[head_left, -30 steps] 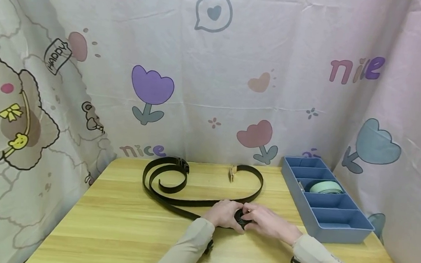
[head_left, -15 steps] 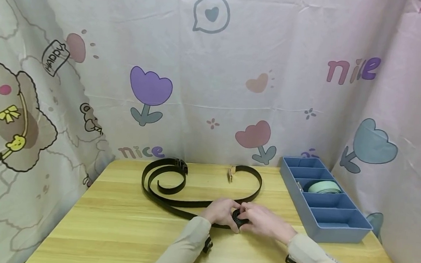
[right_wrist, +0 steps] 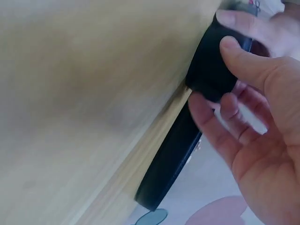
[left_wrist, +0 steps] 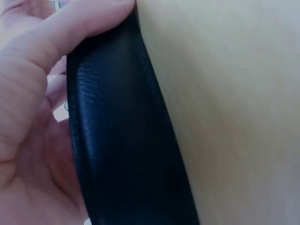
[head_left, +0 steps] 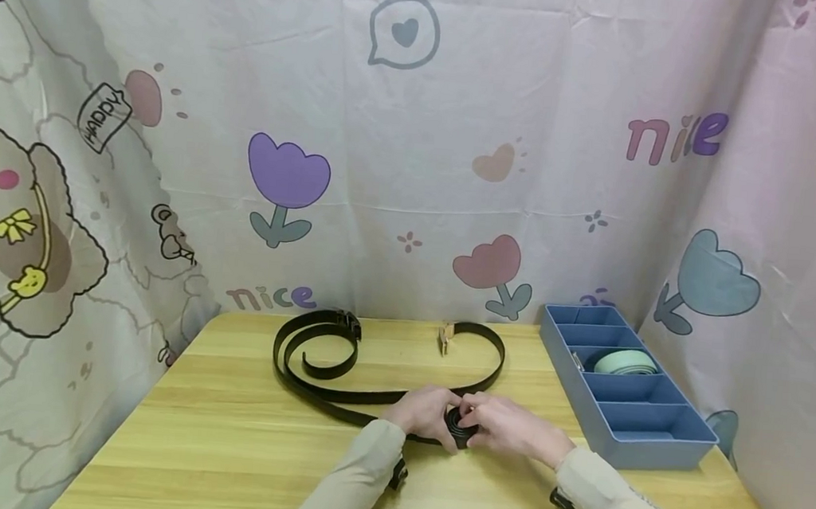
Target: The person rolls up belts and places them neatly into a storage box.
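Low over the table's front half, both hands hold a tight roll of black belt point(head_left: 462, 435). From the left, my left hand point(head_left: 424, 410) curves its thumb and fingers round the coil. On the other side, my right hand point(head_left: 515, 429) pinches it with thumb and fingertips, plainest in the right wrist view, where the rolled belt point(right_wrist: 211, 63) stands on edge. The unrolled length runs left beneath the left hand; in the left wrist view this belt strap point(left_wrist: 124, 131) fills the middle, under the thumb. It curves back toward a black buckle point(head_left: 349, 324).
A second black belt point(head_left: 496, 357) with a gold-coloured buckle point(head_left: 445, 338) lies behind the hands. At the right stands a blue divided box point(head_left: 625, 455) with a mint-green rolled strap point(head_left: 626, 362) in one compartment. A printed curtain point(head_left: 415, 167) hangs behind the wooden table point(head_left: 220, 447).
The hands and the coil shift slightly left in the head view, partly with the camera's own movement. Both hands keep their hold on the rolled belt.
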A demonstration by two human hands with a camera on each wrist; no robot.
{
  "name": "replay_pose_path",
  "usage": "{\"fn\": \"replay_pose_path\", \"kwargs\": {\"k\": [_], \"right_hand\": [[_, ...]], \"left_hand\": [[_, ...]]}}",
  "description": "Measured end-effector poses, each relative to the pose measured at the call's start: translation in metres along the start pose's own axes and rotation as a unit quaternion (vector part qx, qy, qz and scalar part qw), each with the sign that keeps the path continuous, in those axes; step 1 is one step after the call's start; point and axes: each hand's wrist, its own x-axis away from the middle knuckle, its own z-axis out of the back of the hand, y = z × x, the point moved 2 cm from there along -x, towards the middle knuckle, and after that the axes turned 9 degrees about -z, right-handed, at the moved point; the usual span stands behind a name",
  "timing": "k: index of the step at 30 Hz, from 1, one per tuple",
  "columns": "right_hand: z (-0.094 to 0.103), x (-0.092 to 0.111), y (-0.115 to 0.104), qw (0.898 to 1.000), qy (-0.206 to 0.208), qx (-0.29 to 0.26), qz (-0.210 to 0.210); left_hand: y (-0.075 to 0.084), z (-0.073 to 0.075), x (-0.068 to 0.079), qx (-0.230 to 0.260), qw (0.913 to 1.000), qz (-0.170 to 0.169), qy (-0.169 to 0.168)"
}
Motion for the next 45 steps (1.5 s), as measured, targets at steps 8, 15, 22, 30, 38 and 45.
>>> {"fn": "replay_pose_path", "kwargs": {"k": [8, 15, 22, 30, 38, 45], "right_hand": [[-0.003, 0.001, -0.003, 0.999, 0.035, -0.011, 0.007], [-0.002, 0.001, 0.005, 0.999, 0.013, 0.002, 0.053], [-0.004, 0.005, -0.001, 0.999, 0.021, 0.037, 0.028], [-0.005, 0.006, -0.004, 0.999, 0.039, 0.017, 0.007], [-0.004, 0.004, 0.005, 1.0, -0.006, 0.007, 0.011], [-0.005, 0.006, -0.004, 0.998, 0.04, 0.039, 0.003]], "left_hand": [[0.001, -0.003, 0.003, 0.0, 0.9999, 0.008, 0.015], [-0.002, -0.002, 0.003, 0.022, 0.9991, -0.02, -0.029], [0.006, -0.003, 0.003, -0.07, 0.9972, 0.006, 0.027], [0.007, -0.004, 0.004, -0.088, 0.9953, 0.002, 0.04], [-0.001, -0.006, 0.005, -0.015, 0.9998, -0.014, -0.004], [0.005, -0.005, 0.002, -0.037, 0.9988, 0.0, 0.033]]}}
